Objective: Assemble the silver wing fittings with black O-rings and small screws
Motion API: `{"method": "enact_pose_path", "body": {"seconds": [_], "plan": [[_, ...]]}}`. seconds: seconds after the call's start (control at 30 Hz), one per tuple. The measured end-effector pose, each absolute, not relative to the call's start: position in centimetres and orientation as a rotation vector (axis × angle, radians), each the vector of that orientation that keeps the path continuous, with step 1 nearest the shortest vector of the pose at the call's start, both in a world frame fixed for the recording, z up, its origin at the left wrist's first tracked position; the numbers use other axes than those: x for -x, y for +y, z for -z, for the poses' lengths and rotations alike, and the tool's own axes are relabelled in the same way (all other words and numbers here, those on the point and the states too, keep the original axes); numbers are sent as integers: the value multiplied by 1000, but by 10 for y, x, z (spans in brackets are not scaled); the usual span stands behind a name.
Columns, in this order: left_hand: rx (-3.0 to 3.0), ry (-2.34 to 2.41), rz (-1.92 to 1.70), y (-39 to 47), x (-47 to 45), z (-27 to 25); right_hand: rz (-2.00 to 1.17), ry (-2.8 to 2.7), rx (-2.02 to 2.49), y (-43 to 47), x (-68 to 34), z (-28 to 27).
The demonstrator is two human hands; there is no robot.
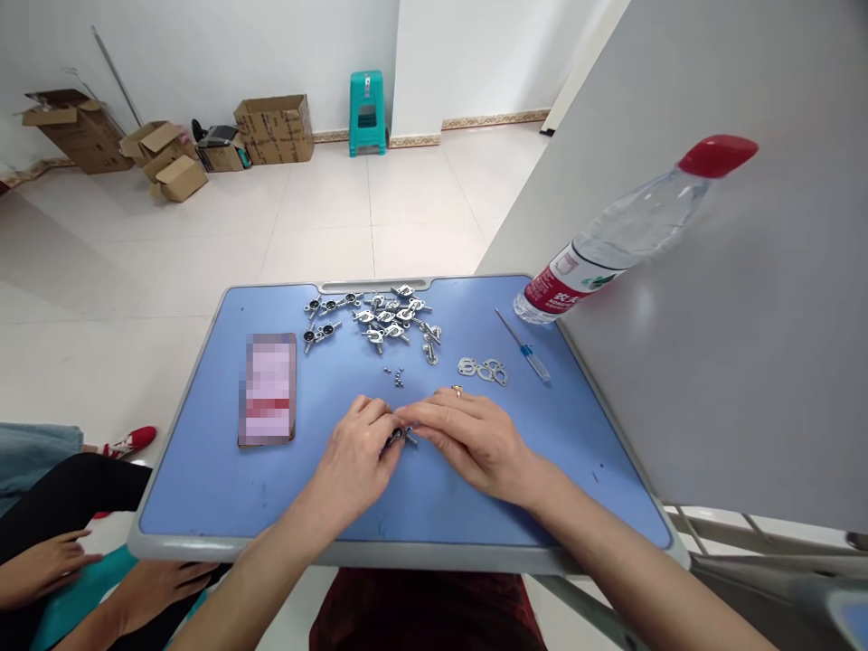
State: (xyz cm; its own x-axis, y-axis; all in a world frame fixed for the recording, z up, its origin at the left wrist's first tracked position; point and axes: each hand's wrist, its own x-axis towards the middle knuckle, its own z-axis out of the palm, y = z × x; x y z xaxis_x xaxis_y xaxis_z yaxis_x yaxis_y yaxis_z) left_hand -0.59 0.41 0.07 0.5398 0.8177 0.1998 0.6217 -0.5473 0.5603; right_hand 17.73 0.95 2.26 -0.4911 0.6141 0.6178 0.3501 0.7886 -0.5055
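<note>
Between the fingers of my left hand (359,449) is a small metal fitting (396,437) with a dark round opening, held low over the blue tabletop. My right hand (480,440), with a ring on one finger, closes in from the other side. Its fingertips meet the fitting, and whatever they pinch is hidden. Just beyond the hands lie several tiny metal screws (399,378). Farther back is a pile of similar metal fittings (386,316). A smaller group with dark round openings (328,307) lies to its left.
A phone (268,389) rests on the left. Flat metal gaskets (484,369) and a blue-handled screwdriver (533,357) are on the right. A tall water bottle (610,240) stands at the right edge by a grey panel. Another person's hands (146,592) show at lower left.
</note>
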Motion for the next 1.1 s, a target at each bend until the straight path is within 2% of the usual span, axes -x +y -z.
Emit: {"method": "enact_pose_path", "body": {"seconds": [0.2, 0.4, 0.63, 0.87, 1.1], "plan": [[-2341, 1182, -621, 3, 6, -2, -135, -2089, 838, 12, -176, -14], [-2350, 1180, -624, 3, 6, -3, -414, -2145, 713, 10, -179, -20], [-2385, 1187, -652, 4, 5, -1, -208, -2061, 743, 10, -172, -13], [-2367, 1187, -615, 4, 5, -2, -418, -2098, 663, 7, -177, -19], [-2345, 1188, -609, 3, 6, -2, -325, -1975, 798, 8, -168, -11]]}}
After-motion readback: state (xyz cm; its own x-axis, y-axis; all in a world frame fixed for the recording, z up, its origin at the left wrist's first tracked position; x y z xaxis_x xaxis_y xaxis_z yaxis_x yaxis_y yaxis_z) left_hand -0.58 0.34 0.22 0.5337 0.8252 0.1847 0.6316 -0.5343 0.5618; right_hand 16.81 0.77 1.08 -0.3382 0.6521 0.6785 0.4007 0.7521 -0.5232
